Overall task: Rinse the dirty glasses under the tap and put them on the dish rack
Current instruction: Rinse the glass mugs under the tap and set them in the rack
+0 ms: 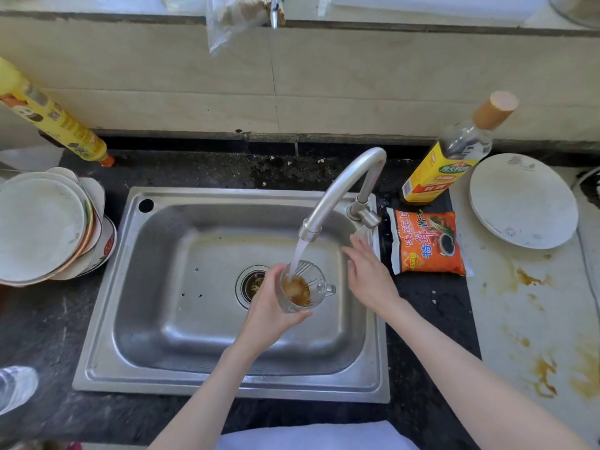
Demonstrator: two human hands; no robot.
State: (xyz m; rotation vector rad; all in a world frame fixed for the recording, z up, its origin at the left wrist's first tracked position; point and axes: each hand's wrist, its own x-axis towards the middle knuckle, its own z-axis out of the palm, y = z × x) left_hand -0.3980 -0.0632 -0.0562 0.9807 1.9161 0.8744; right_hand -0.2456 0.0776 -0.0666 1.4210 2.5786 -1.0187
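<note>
Head view. The left hand (271, 315) grips a clear glass mug (303, 287) from its left side, fingers curled round the wall, holding it over the stainless sink (97, 368) just right of the drain (251, 285). The mug's handle points right. Brown liquid sits in the mug, and a stream of water (298, 253) from the tap (337, 190) falls into its mouth. The right hand (368, 277) hovers just right of the mug, fingers straight and loosely spread, gripping nothing; its fingertips lie near the tap's base, contact cannot be determined.

On the dark counter (48, 336) left of the sink stands a stack of plates and bowls (48, 228); behind it a yellow bottle (48, 118) appears tilted. Right of the tap stands a yellow-labelled bottle with a tan cap (451, 157), and in front of it lies an orange sauce packet (425, 243). Further right, white plates (522, 201) rest on a pale, brown-stained surface (535, 336).
</note>
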